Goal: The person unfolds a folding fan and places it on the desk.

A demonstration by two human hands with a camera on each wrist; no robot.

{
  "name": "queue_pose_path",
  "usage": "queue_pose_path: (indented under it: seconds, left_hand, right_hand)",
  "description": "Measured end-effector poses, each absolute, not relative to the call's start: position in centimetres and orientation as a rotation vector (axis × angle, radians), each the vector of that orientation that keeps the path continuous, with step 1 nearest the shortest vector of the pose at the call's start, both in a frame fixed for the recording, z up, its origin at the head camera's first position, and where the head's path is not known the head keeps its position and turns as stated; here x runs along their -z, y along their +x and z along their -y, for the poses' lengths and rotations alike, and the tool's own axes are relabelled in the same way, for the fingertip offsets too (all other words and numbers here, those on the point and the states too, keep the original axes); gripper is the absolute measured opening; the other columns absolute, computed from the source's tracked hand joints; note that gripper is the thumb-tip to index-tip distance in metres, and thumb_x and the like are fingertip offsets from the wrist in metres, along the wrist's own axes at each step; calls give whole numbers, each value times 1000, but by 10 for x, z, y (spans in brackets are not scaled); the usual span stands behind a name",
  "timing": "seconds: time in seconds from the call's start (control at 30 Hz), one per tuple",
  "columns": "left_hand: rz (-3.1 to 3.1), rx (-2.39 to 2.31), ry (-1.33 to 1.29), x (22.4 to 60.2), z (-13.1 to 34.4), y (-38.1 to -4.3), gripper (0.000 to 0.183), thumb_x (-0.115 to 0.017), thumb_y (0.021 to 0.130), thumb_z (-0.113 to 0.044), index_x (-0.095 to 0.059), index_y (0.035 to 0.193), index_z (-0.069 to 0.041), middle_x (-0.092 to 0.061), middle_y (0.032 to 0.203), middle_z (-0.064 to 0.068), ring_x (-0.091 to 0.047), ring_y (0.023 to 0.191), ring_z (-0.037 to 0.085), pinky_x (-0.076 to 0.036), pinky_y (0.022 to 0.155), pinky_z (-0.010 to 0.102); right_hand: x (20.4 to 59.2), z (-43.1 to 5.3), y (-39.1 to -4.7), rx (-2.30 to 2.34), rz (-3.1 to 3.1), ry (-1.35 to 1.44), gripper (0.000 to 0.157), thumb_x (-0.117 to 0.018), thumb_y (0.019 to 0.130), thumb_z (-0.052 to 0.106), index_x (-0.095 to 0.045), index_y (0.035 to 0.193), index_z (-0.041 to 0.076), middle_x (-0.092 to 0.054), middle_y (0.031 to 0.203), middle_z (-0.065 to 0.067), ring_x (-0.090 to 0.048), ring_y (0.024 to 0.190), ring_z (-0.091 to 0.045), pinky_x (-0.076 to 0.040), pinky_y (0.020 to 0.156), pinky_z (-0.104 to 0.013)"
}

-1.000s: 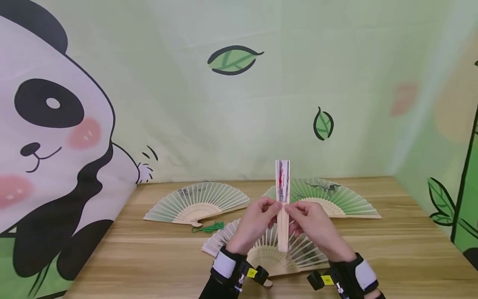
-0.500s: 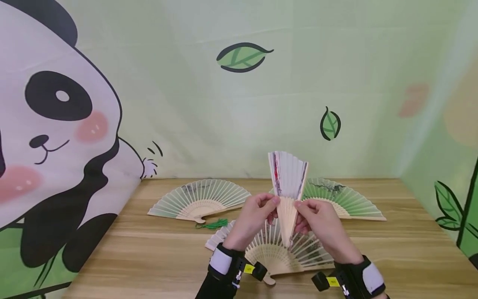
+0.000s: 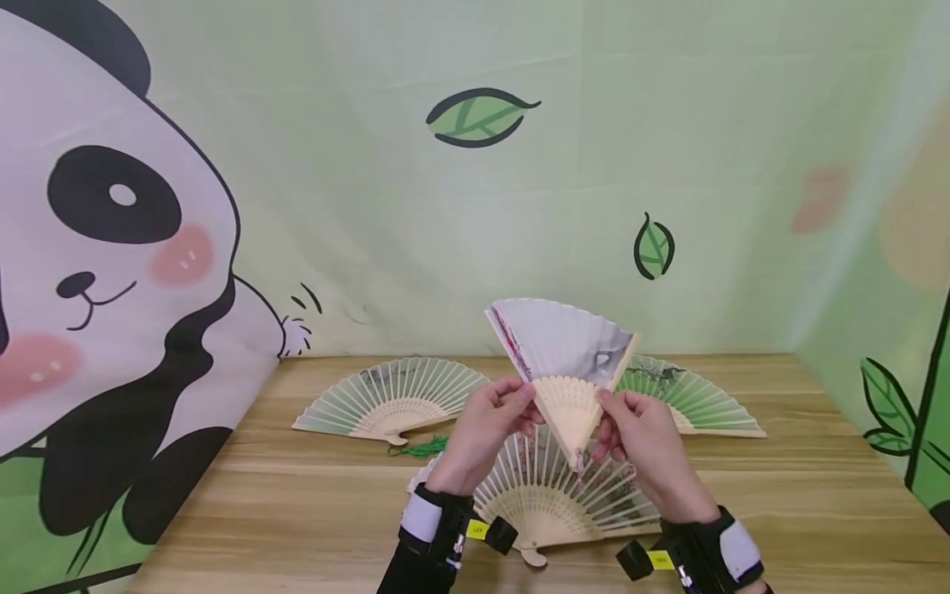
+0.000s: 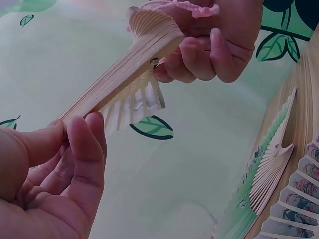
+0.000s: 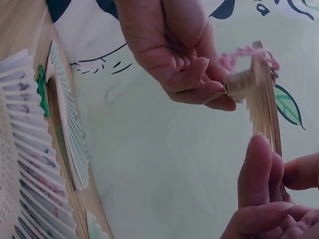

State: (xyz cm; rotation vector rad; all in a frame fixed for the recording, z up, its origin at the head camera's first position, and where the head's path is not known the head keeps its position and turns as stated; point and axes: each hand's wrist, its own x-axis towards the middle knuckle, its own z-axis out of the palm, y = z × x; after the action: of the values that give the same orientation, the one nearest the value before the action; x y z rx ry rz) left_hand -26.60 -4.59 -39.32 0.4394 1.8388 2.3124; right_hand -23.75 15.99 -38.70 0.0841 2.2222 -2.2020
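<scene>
Both hands hold a partly spread folding fan (image 3: 567, 342) up in front of me, its white leaf printed in grey with red and purple at the left folds. My left hand (image 3: 491, 429) pinches the left edge of its pale wooden ribs between thumb and fingers. On the opposite edge, the thumb and fingers of my right hand (image 3: 649, 433) grip the outer stick. A pink cord (image 4: 192, 7) hangs at the pivot end in the left wrist view. Below the hands, a wide-spread fan (image 3: 538, 516) with a dark and pink print lies on the table, partly covered by them.
A pale green fan (image 3: 397, 404) with a green tassel (image 3: 421, 447) lies spread at the back left of the wooden table (image 3: 297, 511). Another green fan (image 3: 698, 404) lies at the back right, partly behind the held one. A panda-printed cloth (image 3: 356, 206) stands behind the table.
The held fan was folded into a narrow stick and has spread progressively wider. My left hand has moved left with its edge, away from the right hand. The fans on the table stay put.
</scene>
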Motion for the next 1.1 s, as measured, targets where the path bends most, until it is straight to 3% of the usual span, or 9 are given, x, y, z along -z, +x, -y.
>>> queue_pose_path:
  seconds: [0.43,0.6,0.83,1.1]
  left_hand:
    - [-1683,-2438,417,398,52,-266,20,-60,99,-22,-60,105,-3,-68,88,9,-66,80,16,-54,70,22]
    - [-1683,-2434,434,399,51,-269,23,-59,99,-22,-59,108,-1,-67,92,10,-66,84,18,-56,78,26]
    - [-1571,-2507,382,410,53,-278,16,-54,101,-13,-57,108,1,-68,96,13,-68,89,20,-56,85,28]
    - [-1501,-2586,328,416,52,-284,18,-50,102,-9,-56,113,4,-68,100,15,-69,92,21,-53,91,33]
  right_hand:
    - [386,-156,-236,2473,-1877,134,31,-52,103,28,-53,90,0,-55,72,-5,-55,53,-14,-37,45,-18]
    - [385,-158,-237,2554,-1819,161,27,-47,105,23,-50,96,-3,-57,74,-6,-56,52,-13,-36,46,-19]
    - [388,-162,-241,2623,-1729,231,21,-44,106,21,-45,100,1,-60,76,-4,-61,56,-13,-45,53,-20]
    - [391,-163,-245,2666,-1645,254,21,-45,106,24,-45,106,3,-63,76,-2,-63,58,-12,-42,50,-17]
